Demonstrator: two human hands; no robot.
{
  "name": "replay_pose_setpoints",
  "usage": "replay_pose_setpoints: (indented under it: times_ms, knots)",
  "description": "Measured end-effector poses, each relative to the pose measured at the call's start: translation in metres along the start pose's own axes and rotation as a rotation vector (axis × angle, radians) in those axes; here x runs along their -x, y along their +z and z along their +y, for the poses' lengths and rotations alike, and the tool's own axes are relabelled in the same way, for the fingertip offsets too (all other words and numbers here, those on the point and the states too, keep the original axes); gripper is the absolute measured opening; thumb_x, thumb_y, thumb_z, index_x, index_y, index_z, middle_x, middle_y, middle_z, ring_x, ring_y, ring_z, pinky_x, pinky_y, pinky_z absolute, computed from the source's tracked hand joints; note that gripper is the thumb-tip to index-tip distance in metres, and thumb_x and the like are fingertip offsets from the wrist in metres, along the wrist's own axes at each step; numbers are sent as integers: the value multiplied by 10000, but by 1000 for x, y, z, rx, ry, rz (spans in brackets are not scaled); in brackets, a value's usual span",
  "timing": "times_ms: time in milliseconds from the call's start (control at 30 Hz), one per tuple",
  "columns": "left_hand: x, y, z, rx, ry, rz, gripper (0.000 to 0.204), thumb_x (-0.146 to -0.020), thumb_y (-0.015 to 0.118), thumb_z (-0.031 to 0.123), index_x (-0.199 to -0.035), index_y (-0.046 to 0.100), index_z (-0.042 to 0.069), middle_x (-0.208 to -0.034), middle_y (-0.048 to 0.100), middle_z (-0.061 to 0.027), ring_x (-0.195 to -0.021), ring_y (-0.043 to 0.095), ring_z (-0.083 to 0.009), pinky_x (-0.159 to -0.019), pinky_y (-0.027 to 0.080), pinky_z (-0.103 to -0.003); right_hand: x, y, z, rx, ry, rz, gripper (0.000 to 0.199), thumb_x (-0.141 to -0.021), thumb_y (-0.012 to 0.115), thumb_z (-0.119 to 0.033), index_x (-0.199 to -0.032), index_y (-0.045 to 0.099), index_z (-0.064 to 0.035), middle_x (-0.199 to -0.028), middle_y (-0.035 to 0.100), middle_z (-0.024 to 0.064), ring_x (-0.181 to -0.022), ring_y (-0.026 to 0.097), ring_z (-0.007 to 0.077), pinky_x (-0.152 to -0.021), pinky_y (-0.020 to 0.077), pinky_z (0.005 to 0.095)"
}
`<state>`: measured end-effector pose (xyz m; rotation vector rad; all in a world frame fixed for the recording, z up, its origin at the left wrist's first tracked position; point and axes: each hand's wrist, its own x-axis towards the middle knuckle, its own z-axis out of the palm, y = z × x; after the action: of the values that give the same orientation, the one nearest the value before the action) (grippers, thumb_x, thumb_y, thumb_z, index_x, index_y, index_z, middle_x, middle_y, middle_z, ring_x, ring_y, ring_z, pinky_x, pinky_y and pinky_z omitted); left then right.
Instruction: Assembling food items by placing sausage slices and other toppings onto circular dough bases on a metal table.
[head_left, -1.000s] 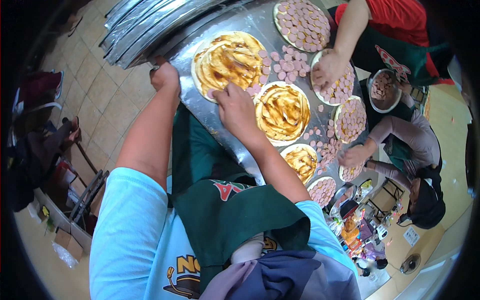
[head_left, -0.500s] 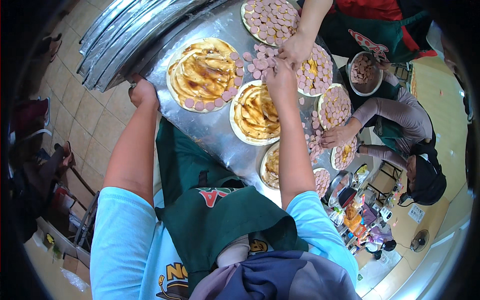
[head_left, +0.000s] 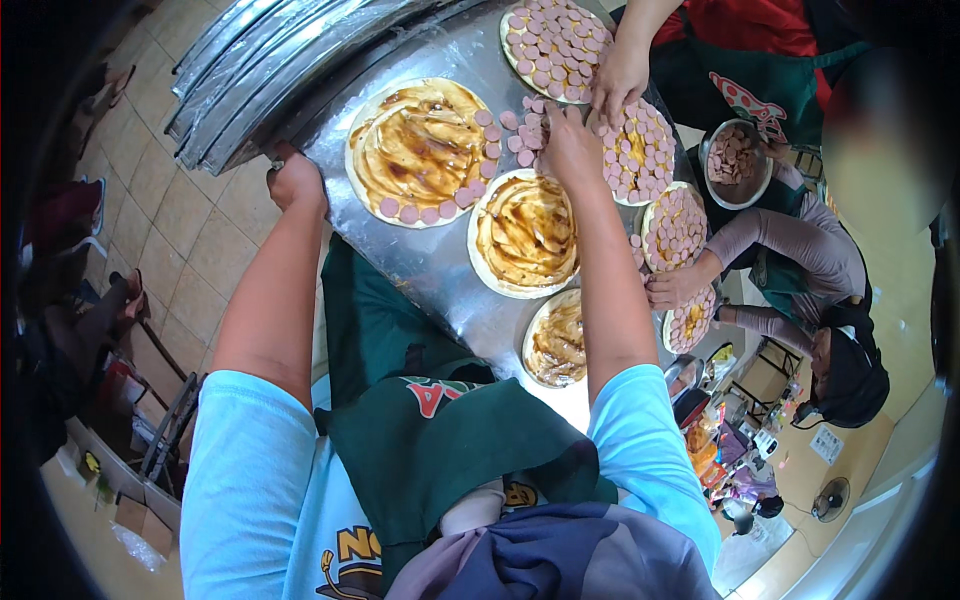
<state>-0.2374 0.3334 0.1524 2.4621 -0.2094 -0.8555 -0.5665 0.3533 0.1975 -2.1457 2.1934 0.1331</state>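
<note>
Left hand (head_left: 296,181) curled, right hand (head_left: 570,148) outstretched, fingers down.

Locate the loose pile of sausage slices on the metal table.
In the head view, the pile of sausage slices lies upper centre on the metal table, between the large sauced pizza base and the right hand reaching it.

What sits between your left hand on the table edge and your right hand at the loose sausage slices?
In the head view, one sauced pizza base lies between the left hand and the right hand, with sausage slices along its near rim.
</note>
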Motion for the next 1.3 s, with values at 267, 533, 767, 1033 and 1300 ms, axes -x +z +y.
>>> replay_pose_setpoints:
  times_ms: [267, 533, 767, 1033, 1300]
  knots:
    - [-15, 9, -7, -1, -3, 21, 794, -806, 436, 623, -1120, 542, -99, -1195, 537, -265, -1116, 520, -381, -934, 402, -421, -11, 3, 23, -206, -23, 91, 302, -657, 681, -97, -941, 605, -29, -889, 588, 149, -822, 582, 329, -713, 475, 406]
    - [-7, 7, -5, 23, -5, -4, 770, -816, 445, 603, -1112, 545, -100, -1187, 535, -277, -1125, 510, -387, -949, 390, -418, 4, -3, 37, -1313, 369, -34, 202, -769, 663, -89, -920, 593, 25, -774, 622, 68, -702, 622, 158, -605, 515, 261]
    - [-9, 3, -4, -4, -7, 4, 779, -818, 432, 609, -1130, 534, -97, -1199, 527, -277, -1130, 506, -387, -954, 385, -418, 17, -30, 24, -1998, 425, 4, 207, -817, 566, -4, -1021, 546, 23, -881, 624, 114, -732, 632, 190, -623, 539, 289]
    - [-9, 4, -4, 6, -11, 7, 794, -809, 432, 620, -1131, 532, -99, -1202, 525, -273, -1127, 506, -384, -950, 386, -422, 5, -51, 28, -974, 210, 37, 243, -826, 555, -83, -1040, 597, 25, -826, 638, 117, -716, 633, 174, -606, 507, 270]
    - [-4, 6, -1, -11, -4, -9, 793, -813, 420, 620, -1140, 527, -95, -1199, 529, -271, -1129, 506, -383, -952, 384, -422, -4, -64, 61, -881, 271, -78, 226, -803, 564, -109, -975, 655, 6, -739, 624, 76, -623, 600, 124, -558, 479, 263]
